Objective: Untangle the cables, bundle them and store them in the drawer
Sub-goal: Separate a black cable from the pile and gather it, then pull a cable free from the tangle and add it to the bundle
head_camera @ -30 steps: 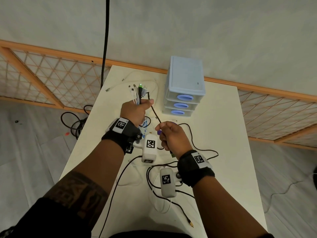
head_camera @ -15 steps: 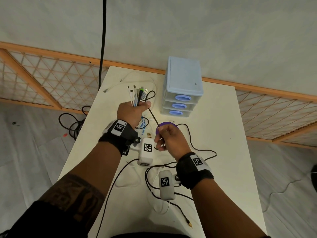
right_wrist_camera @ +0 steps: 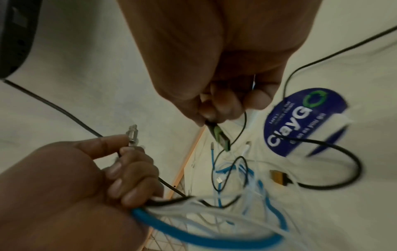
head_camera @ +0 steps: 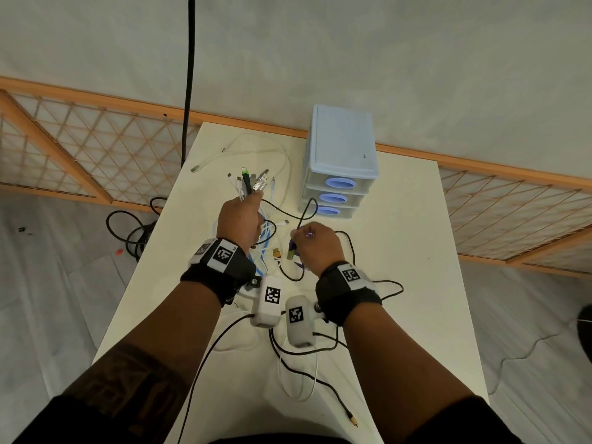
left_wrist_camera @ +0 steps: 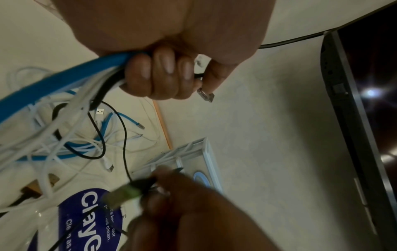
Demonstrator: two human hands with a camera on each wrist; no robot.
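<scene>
My left hand (head_camera: 240, 219) is raised over the white table (head_camera: 400, 251) and grips a bundle of cable ends (head_camera: 248, 184), white, blue and black, whose plugs fan out above the fist. In the left wrist view the fingers (left_wrist_camera: 159, 74) are curled round the blue cable (left_wrist_camera: 64, 73) and the rest. My right hand (head_camera: 315, 248) pinches the green plug (right_wrist_camera: 221, 137) of a thin black cable (head_camera: 307, 209) that loops towards the drawers. The light-blue three-drawer unit (head_camera: 339, 161) stands at the back, all its drawers closed.
A tangle of white and blue cables (head_camera: 266, 245) lies under my hands beside a purple round sticker (right_wrist_camera: 300, 118) and a gold connector (head_camera: 276, 252). More black cable trails to the table's front edge (head_camera: 353, 421). A thick black cord (head_camera: 189, 75) hangs at the back left.
The thin black cable ran straight between my hands and now sags in a loop by the drawers. My right hand has shifted slightly forward; the left keeps its bundle.
</scene>
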